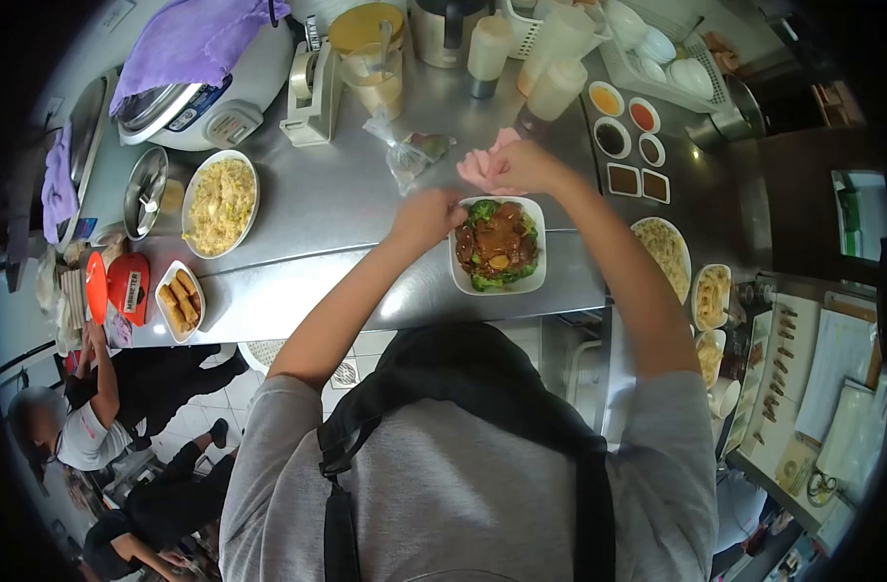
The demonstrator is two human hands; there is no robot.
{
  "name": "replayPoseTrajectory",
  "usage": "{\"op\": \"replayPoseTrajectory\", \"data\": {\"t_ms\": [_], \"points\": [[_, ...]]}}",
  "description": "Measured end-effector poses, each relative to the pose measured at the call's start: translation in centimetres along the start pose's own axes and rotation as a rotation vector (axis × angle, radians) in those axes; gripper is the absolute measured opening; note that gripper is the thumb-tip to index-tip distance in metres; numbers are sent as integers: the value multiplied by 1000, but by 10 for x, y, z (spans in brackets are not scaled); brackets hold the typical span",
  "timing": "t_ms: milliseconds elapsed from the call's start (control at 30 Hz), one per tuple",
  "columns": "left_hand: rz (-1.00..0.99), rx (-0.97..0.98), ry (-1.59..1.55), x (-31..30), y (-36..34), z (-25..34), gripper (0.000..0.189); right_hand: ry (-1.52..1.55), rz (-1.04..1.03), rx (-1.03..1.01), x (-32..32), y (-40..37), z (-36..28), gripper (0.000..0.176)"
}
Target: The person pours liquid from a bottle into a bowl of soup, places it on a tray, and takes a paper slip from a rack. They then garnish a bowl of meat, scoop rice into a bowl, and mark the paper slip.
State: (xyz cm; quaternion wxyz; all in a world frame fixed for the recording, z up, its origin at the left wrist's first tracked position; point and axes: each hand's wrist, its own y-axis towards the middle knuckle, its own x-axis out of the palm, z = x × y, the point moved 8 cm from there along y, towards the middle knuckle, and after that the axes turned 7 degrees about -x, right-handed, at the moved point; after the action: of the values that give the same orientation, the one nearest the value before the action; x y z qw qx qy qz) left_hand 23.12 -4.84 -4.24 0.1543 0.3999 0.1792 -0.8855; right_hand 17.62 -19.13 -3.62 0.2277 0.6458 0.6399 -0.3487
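Note:
A square white bowl (500, 288) of glossy brown-sauced meat ringed with broccoli sits on the steel counter right in front of me. My left hand (429, 221) is closed at the bowl's upper left corner, fingertips on the rim. Just beyond the far rim, my right hand (523, 168) is closed around a crumpled pink cloth (482, 169). A knotted clear plastic bag (405, 160) with dark and green contents lies beyond my left hand.
Fried rice (220, 209) and spring rolls (180, 303) stand left. Squeeze bottles (489, 53), a tape dispenser (310, 97) and a rice cooker (215, 92) line the back. Sauce dishes (612, 138) and a noodle plate (662, 252) are right. Two people work at lower left.

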Motion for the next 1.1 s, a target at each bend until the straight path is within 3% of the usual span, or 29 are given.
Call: {"op": "replayPoseTrajectory", "data": {"t_ms": [100,200,400,500,600,700,800,900,1000,1033,1100], "points": [[-30,-24,-49,-3,1,2,25,-26,-168,86,13,-6,5,18],[-35,-19,-75,-4,0,3,25,40,-90,48,11,-14,-3,15],[25,2,-58,-6,-4,5,27,-117,130,-50,5,-33,-4,17],[53,31,-96,-2,-6,2,28,-343,259,-102,-4,-57,-6,18],[95,-8,-89,2,-11,1,27,-190,337,160,-7,-86,-4,20],[163,-24,-89,7,-21,0,24,-268,336,383,-1,-114,-5,24],[170,-44,-168,12,-32,0,25,-456,453,345,18,-142,-8,25],[-29,-220,-301,25,-40,-16,28,-275,410,360,27,-156,-4,19],[-123,-84,-110,9,-27,-17,30,-210,488,431,24,-142,6,16],[-2,24,-160,-10,-21,-2,28,-115,470,360,24,-128,5,16],[43,200,35,-21,3,29,26,68,434,211,18,-100,-1,14]]}}
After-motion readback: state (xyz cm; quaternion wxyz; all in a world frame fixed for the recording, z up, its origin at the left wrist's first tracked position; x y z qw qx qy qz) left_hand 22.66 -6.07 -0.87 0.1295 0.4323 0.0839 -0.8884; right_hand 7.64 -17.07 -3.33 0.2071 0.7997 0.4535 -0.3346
